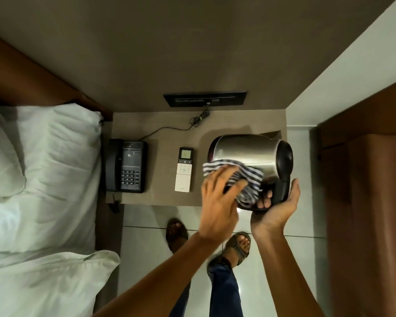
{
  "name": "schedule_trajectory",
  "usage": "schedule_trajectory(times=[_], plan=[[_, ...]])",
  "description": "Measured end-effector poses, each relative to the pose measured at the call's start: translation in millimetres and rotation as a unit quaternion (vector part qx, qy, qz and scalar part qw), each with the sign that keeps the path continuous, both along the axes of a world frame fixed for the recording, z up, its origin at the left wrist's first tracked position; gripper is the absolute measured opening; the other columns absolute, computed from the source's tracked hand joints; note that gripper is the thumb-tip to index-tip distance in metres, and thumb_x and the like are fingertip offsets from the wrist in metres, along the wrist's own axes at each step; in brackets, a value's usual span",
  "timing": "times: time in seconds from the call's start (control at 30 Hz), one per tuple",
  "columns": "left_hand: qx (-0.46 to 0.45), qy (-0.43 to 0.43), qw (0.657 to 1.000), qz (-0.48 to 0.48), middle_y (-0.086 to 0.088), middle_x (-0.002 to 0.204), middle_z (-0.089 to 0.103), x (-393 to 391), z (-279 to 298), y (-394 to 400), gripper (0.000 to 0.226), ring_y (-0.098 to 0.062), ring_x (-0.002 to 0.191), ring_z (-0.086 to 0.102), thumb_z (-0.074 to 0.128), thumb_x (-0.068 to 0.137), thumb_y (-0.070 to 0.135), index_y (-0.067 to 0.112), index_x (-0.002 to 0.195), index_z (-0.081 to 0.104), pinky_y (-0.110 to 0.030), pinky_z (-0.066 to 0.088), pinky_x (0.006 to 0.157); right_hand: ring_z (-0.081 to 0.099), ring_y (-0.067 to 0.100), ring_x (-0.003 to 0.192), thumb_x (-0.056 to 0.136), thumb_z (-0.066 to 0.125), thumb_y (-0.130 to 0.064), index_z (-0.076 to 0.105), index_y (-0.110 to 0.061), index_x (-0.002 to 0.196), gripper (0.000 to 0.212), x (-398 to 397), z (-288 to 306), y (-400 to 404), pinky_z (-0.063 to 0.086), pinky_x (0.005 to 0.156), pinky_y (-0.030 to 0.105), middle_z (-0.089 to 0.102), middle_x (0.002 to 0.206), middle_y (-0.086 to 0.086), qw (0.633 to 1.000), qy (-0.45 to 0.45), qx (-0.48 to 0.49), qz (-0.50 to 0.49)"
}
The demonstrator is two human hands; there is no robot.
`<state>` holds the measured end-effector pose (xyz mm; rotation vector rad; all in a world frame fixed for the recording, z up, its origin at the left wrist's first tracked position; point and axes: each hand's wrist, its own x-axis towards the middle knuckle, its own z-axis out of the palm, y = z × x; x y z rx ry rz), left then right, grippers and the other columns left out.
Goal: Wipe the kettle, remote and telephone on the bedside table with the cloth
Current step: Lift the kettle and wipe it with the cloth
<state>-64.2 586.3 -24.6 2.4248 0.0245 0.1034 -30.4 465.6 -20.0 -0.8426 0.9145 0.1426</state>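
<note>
Both my bare arms are stretched out ahead of me, hands close together.

My right hand [276, 205] is turned palm up, fingers [264, 200] curled round the black handle of the kettle [245, 152] and thumb raised beside it, forearm running straight back toward me. My left hand [217, 202] lies palm down with fingers spread, pressing the striped cloth [249, 179] against the metal side; its forearm angles in from lower left, just beside the right wrist.
</note>
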Motion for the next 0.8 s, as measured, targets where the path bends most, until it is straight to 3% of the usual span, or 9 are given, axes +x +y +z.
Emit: schedule_trajectory(times=[0.1,0.17,0.23,0.33,0.43,0.5,0.63,0.73,0.8], plan=[[-0.092,0.054,0.979,0.175,0.0,0.153,0.046,26.0,3.3,2.8,0.045,-0.024,0.145,0.04,0.056,0.094,0.007,0.025,0.135,0.058,-0.057,0.04,0.114,0.037,0.013,0.05,0.096,0.053,-0.073,0.053,-0.024,0.068,0.057,2.1,-1.7,-3.3,0.033,0.055,0.03,0.042,0.053,-0.006,0.999,0.015,-0.03,0.027],[-0.042,0.008,0.996,0.077,0.002,0.155,0.044,39.5,11.7,-16.2,0.048,-0.023,0.151,0.035,0.051,0.092,0.009,0.027,0.136,0.055,-0.055,0.03,0.123,0.054,0.015,0.054,0.094,0.055,-0.073,0.065,-0.02,0.078,0.057,3.1,-3.0,-2.1,0.046,0.058,0.028,0.058,0.058,-0.004,1.0,0.003,-0.003,0.026],[0.004,-0.049,0.997,-0.065,0.001,0.159,0.04,26.5,6.1,-21.6,0.048,-0.023,0.157,0.027,0.054,0.092,0.01,0.028,0.137,0.053,-0.051,0.018,0.129,0.076,0.019,0.072,0.089,0.061,-0.074,0.078,-0.017,0.101,0.061,3.9,-2.5,-4.5,0.063,0.072,0.029,0.078,0.08,0.001,0.999,-0.021,0.025,0.013],[-0.031,-0.017,0.999,-0.013,0.002,0.155,0.044,13.0,1.5,0.0,0.047,-0.019,0.153,0.033,0.055,0.092,0.009,0.028,0.135,0.054,-0.047,0.025,0.127,0.051,0.013,0.046,0.089,0.059,-0.076,0.061,-0.02,0.068,0.059,0.9,-3.0,-8.4,0.044,0.053,0.025,0.053,0.052,-0.004,1.0,0.002,-0.01,0.028],[-0.114,0.074,0.978,0.159,0.0,0.127,0.059,51.4,11.8,2.6,0.036,-0.018,0.12,0.054,0.042,0.093,0.019,0.022,0.126,0.058,-0.051,0.044,0.104,0.038,0.011,0.044,0.098,0.05,-0.072,0.052,-0.023,0.064,0.061,-7.5,-7.4,-5.5,0.034,0.05,0.026,0.041,0.048,-0.006,0.998,0.026,-0.043,0.04],[-0.096,0.055,0.986,0.124,0.003,0.125,0.061,75.2,20.8,-6.6,0.038,-0.016,0.118,0.054,0.04,0.094,0.023,0.023,0.127,0.058,-0.049,0.042,0.106,0.038,0.011,0.042,0.098,0.051,-0.072,0.054,-0.022,0.064,0.06,-11.2,-12.1,-5.6,0.034,0.048,0.026,0.041,0.047,-0.006,0.998,0.023,-0.041,0.03],[-0.078,-0.002,0.996,-0.042,0.004,0.145,0.055,49.6,8.1,2.3,0.044,-0.014,0.138,0.049,0.041,0.098,0.018,0.025,0.139,0.054,-0.041,0.036,0.118,0.041,0.011,0.04,0.094,0.054,-0.078,0.056,-0.021,0.063,0.065,-18.6,-18.5,-19.3,0.035,0.045,0.024,0.044,0.045,-0.005,0.998,0.008,-0.04,0.042],[-0.138,0.144,0.975,0.1,-0.005,0.127,0.064,63.3,3.1,19.6,0.038,-0.021,0.114,0.06,0.037,0.1,0.021,0.016,0.129,0.061,-0.049,0.053,0.101,0.04,0.013,0.039,0.092,0.058,-0.077,0.059,-0.018,0.065,0.065,-29.3,-19.7,-23.8,0.037,0.043,0.024,0.043,0.047,0.0,0.991,0.006,-0.104,0.085],[-0.15,0.173,0.963,0.141,-0.006,0.123,0.066,88.7,9.4,19.3,0.041,-0.025,0.111,0.061,0.036,0.098,0.024,0.015,0.127,0.064,-0.052,0.052,0.099,0.038,0.014,0.039,0.093,0.057,-0.076,0.058,-0.016,0.066,0.065,-29.2,-19.8,-20.0,0.036,0.044,0.025,0.042,0.046,-0.001,0.991,0.0,-0.109,0.079]])
